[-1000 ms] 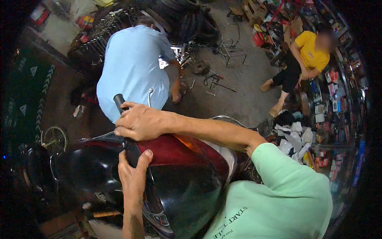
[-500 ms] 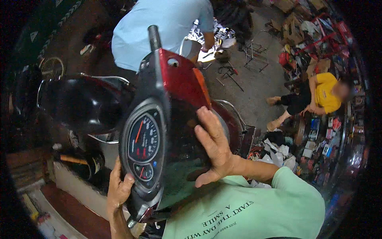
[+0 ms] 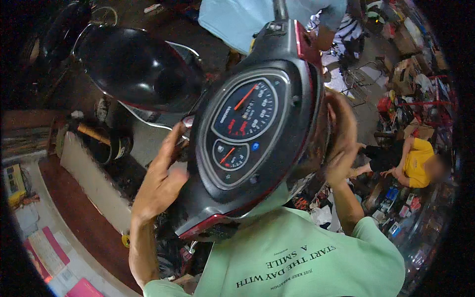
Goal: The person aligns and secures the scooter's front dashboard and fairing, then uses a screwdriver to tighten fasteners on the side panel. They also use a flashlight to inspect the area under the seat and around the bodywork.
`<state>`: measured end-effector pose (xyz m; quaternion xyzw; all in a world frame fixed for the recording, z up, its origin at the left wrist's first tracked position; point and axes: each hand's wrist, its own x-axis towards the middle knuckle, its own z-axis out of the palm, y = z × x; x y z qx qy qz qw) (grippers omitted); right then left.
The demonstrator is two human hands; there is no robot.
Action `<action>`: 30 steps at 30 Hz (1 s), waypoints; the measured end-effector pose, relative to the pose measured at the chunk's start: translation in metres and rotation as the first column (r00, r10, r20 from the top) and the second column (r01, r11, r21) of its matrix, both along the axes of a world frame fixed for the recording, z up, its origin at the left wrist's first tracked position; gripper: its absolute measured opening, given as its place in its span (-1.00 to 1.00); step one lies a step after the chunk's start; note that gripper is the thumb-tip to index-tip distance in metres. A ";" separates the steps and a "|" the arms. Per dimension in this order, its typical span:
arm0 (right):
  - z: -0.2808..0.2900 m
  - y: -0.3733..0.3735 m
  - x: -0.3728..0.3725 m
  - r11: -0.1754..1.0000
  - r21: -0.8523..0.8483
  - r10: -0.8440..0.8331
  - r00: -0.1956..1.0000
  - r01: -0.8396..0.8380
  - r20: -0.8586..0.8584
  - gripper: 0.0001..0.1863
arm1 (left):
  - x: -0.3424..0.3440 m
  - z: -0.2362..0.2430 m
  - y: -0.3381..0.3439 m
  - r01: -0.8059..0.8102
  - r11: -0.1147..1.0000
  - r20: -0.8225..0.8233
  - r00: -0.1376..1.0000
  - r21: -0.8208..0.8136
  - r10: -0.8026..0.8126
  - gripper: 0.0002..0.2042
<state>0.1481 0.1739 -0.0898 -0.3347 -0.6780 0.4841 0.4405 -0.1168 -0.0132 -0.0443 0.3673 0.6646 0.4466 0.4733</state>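
Instrument panel (image 3: pixel 247 133) has swung from edge-on to dial-up since a second ago; left hand (image 3: pixel 161 180) and right hand (image 3: pixel 341 141) grip its opposite edges, holding it raised.

I count one instrument panel (image 3: pixel 247 133), held between my two hands, my left hand (image 3: pixel 161 178) at nine o'clock and my right hand (image 3: pixel 341 143) at three. It carries two dials (image 3: pixel 245 111). One black seat (image 3: pixel 133 64) lies at eleven o'clock. Two other people are here: one in a blue shirt (image 3: pixel 237 17) at twelve, one in a yellow shirt (image 3: pixel 418 163) at three.
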 end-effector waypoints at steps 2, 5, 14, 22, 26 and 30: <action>-0.003 0.021 0.006 0.962 -0.254 -0.137 0.982 0.102 -0.126 -0.31 | -0.004 0.009 -0.030 -0.018 1.000 -0.033 0.999 0.006 0.018 0.24; -0.030 0.050 0.023 0.722 -0.652 -0.120 0.885 -0.234 -0.451 -0.46 | 0.014 0.016 -0.091 -0.001 0.985 -0.154 0.988 -0.175 -0.027 0.36; -0.056 0.071 0.012 0.619 -0.646 -0.057 0.795 -0.446 -0.604 -0.47 | 0.042 0.014 -0.081 -0.010 0.995 -0.462 0.886 -0.104 -0.040 0.33; -0.044 0.068 0.017 0.629 -0.722 -0.125 0.879 -0.289 -0.461 -0.48 | 0.047 0.003 -0.087 -0.015 0.997 -0.514 0.857 -0.075 -0.026 0.15; -0.043 0.078 0.010 0.635 -0.737 -0.144 0.901 -0.234 -0.410 -0.48 | 0.049 0.005 -0.088 0.002 0.998 -0.574 0.818 -0.059 -0.036 0.16; -0.038 0.095 -0.002 0.657 -0.739 -0.172 0.926 -0.147 -0.337 -0.48 | 0.046 0.007 -0.086 -0.020 0.999 -0.651 0.759 -0.043 -0.013 0.19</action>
